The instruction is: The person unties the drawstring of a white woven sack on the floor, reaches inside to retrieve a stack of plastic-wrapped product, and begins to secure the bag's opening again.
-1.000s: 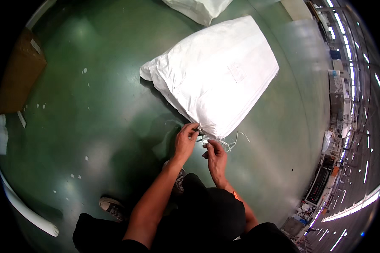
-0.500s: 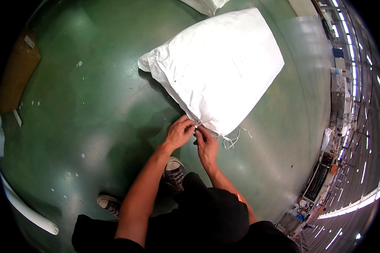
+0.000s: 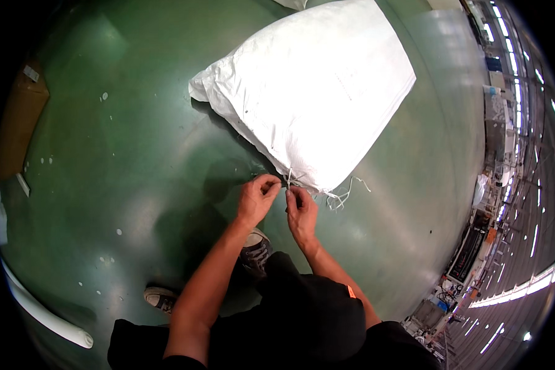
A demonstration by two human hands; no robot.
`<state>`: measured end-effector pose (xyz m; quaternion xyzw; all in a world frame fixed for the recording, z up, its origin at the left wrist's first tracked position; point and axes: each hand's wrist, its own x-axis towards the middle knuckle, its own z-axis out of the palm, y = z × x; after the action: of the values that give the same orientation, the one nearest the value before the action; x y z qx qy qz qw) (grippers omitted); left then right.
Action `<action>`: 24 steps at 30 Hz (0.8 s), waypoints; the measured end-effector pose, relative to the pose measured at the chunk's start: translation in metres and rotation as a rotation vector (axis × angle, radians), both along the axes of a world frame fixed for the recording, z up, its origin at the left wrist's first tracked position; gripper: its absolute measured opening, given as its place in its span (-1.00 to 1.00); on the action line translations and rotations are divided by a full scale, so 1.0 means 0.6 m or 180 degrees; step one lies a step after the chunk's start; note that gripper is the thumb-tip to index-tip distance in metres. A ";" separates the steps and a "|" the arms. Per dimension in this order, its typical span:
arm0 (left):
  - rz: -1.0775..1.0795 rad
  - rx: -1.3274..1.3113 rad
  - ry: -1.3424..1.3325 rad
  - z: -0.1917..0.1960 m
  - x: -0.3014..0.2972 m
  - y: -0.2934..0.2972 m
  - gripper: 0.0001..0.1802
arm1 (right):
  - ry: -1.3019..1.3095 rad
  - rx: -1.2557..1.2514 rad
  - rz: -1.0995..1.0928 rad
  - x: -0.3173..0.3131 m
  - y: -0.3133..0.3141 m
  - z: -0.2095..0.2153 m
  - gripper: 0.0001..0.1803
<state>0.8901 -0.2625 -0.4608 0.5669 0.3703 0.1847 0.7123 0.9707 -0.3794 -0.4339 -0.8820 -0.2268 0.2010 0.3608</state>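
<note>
A big, full white woven sack (image 3: 314, 86) lies on the green floor in front of me. White string (image 3: 291, 176) is tied at its near corner, and more loose string (image 3: 345, 196) trails to the right of that corner. My left hand (image 3: 257, 198) is closed in a pinch just left of the tied corner; the string end between its fingertips is too small to see clearly. My right hand (image 3: 302, 213) pinches the white string just below the knot, its fingers curled close to the sack's edge.
A brown cardboard box (image 3: 21, 123) stands at the far left. A white roll (image 3: 49, 314) lies at the lower left. Small white scraps (image 3: 119, 232) dot the floor. Part of another white sack (image 3: 293, 4) shows at the top. Equipment and shelving (image 3: 465, 253) line the right side.
My hands have drawn slightly apart and back from the sack's corner, so the tied string shows more. The view has shifted a little, placing the sack higher.
</note>
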 end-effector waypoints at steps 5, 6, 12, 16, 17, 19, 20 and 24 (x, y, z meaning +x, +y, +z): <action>-0.0035 -0.0776 -0.0045 0.000 0.016 -0.015 -0.82 | 0.0097 0.0070 -0.0123 -0.007 0.004 -0.003 -0.78; 0.0020 -0.0778 -0.0010 0.002 0.019 -0.016 -0.82 | 0.0126 -0.0010 -0.0114 -0.004 0.003 -0.002 -0.78; 0.0247 -0.0814 0.0112 -0.004 0.031 -0.021 -0.81 | -0.0025 -0.0193 0.0104 0.004 0.011 0.002 -0.76; 0.0198 -0.1135 0.0083 -0.013 0.020 -0.009 -0.83 | 0.1290 0.0374 -0.0825 -0.006 0.047 0.032 -0.69; 0.0204 -0.1435 -0.0043 -0.016 0.017 -0.007 -0.84 | 0.1448 0.0494 -0.0887 -0.006 0.051 0.036 -0.68; 0.0033 -0.2064 -0.0256 -0.023 0.011 0.002 -0.85 | 0.1769 0.0741 -0.1010 -0.006 0.058 0.038 -0.66; -0.0070 -0.2386 -0.0377 -0.026 0.014 0.005 -0.86 | 0.1853 0.0849 -0.1021 -0.003 0.054 0.034 -0.67; -0.0504 -0.2738 -0.0520 -0.038 0.015 0.016 -0.82 | 0.2018 0.0759 -0.0836 0.011 0.050 0.033 -0.68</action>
<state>0.8991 -0.2527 -0.4835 0.2291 0.3113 0.0029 0.9223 0.9776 -0.3495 -0.4143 -0.7493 -0.0103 0.3886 0.5362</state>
